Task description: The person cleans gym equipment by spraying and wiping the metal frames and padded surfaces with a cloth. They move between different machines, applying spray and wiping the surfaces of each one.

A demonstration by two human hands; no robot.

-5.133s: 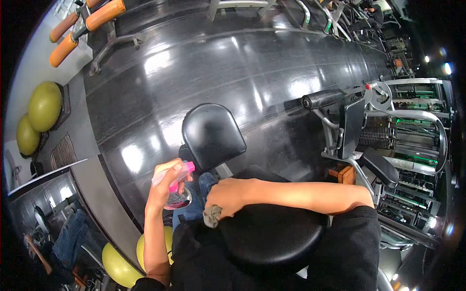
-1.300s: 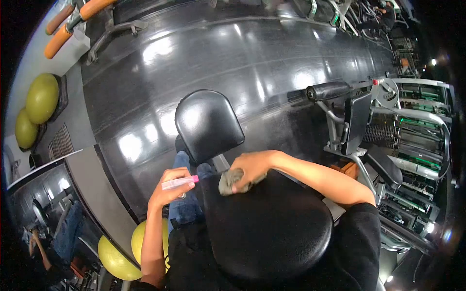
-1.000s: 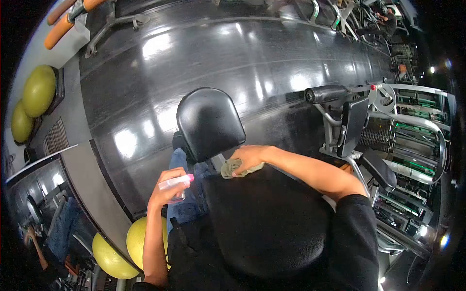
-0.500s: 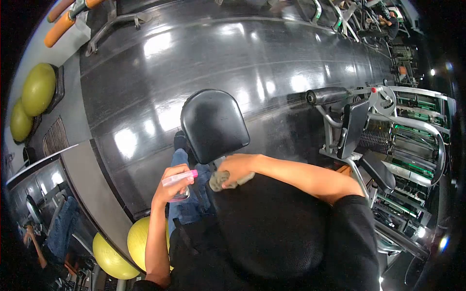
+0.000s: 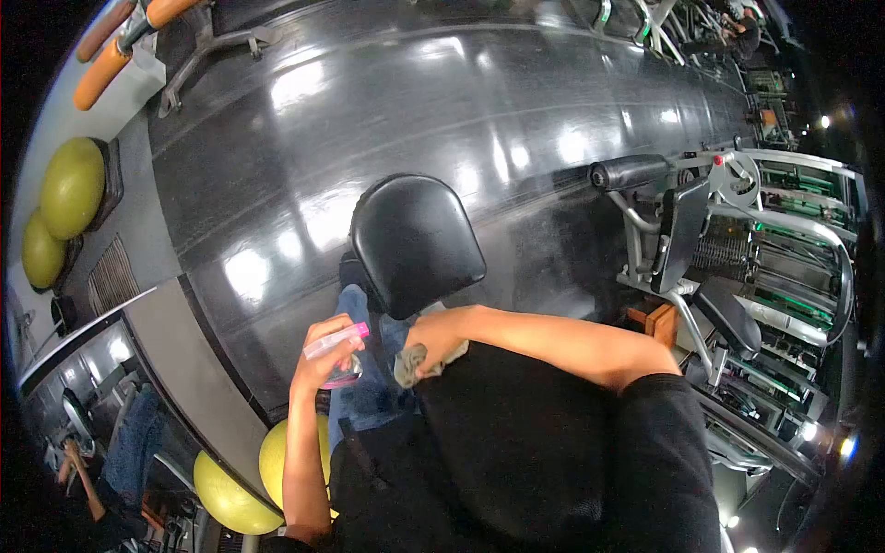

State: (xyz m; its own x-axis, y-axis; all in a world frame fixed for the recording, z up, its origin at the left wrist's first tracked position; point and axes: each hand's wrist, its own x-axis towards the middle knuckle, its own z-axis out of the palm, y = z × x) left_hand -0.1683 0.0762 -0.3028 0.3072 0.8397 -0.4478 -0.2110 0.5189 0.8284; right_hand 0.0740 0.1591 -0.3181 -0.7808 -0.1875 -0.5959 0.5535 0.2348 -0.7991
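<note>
My left hand (image 5: 324,355) is wrapped round a clear spray bottle (image 5: 334,342) with a pink nozzle, held over my leg. My right hand (image 5: 437,337) grips a crumpled grey-green cloth (image 5: 411,366) at the edge of the black padded backrest (image 5: 516,433) close to my body. Just beyond that hand lies a black bench seat pad (image 5: 418,241) with a shiny surface. Neither hand touches this seat pad.
Weight machine (image 5: 682,230) at the right. Yellow exercise balls (image 5: 72,189) at the left and a yellow ball (image 5: 293,461) by my left forearm. A mirror (image 5: 101,369) stands lower left. A person (image 5: 743,37) is far off, upper right.
The view has shifted slightly, so the seat pad and machine appear a little lower and further right. My right hand with the cloth has shifted slightly down. Both hands keep their hold.
</note>
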